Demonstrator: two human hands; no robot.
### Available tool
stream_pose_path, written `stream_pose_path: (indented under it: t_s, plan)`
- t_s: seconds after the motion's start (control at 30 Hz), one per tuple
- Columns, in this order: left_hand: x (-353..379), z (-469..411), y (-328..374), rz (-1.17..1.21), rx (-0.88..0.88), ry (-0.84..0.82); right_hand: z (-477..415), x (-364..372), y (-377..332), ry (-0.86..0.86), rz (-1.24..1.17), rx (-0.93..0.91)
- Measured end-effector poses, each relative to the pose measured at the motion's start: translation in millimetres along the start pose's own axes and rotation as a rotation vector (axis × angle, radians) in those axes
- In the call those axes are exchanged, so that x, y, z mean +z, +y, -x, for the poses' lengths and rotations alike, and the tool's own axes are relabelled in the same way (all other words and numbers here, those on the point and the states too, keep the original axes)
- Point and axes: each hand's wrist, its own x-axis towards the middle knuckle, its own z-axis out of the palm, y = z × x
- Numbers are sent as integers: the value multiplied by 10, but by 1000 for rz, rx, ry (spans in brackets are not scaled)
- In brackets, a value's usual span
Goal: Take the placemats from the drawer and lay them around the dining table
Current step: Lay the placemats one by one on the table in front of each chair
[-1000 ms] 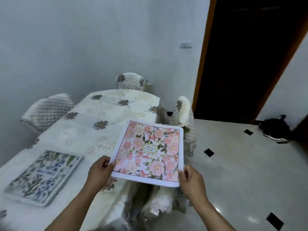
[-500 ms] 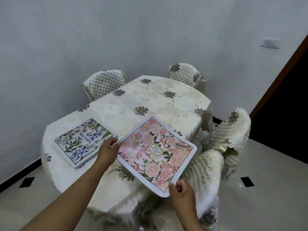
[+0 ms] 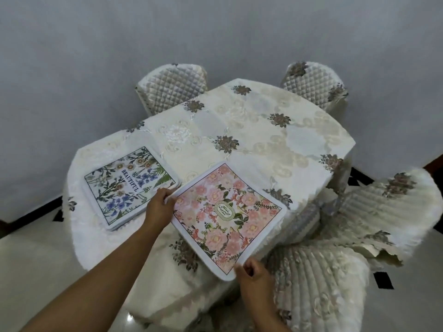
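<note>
At far left, on the near left part of the dining table, a blue-flowered placemat lying flat, printed with the word BEAUTIFUL, with more edges showing beneath as if topping a small stack, though how many cannot be told. Just right of it, the left hand, arm reaching in from the lower left, fingers curled closed over the left corner of a pink-flowered placemat, pinching it between thumb and fingertips. That pink mat turned diamond-wise, near the table's front right edge, its far corner low over the cream embroidered tablecloth, its near corner reaching past the table edge; whether flat on the cloth or slightly lifted cannot be told. Blue mat and pink mat just beside each other, nearly touching at the left hand. Below and right, the right hand, closed on the near corner of the same pink mat, thumb on top. Beyond the table, against the grey wall, two chairs in quilted covers: one behind the left part, one behind the right. At right, two more covered chairs with ribbed cream fabric, one close by the right hand, another further right, both pushed in against the table's right side. Pale glossy floor with small black inset tiles at both lower corners.
</note>
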Motion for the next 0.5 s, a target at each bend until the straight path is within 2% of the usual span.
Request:
stream_pose_path:
  t_s: [0.17,0.3,0.5]
  plan:
    - [219,-262,-249,-78,-57,20,-462,212,194,-87,-53,61]
    - [416,-476,-386,-112,-114,9,-611,405,375,-144,30,181]
    - [641,-551,-513,-202,-195,64,-724,494,499,-164,78,239]
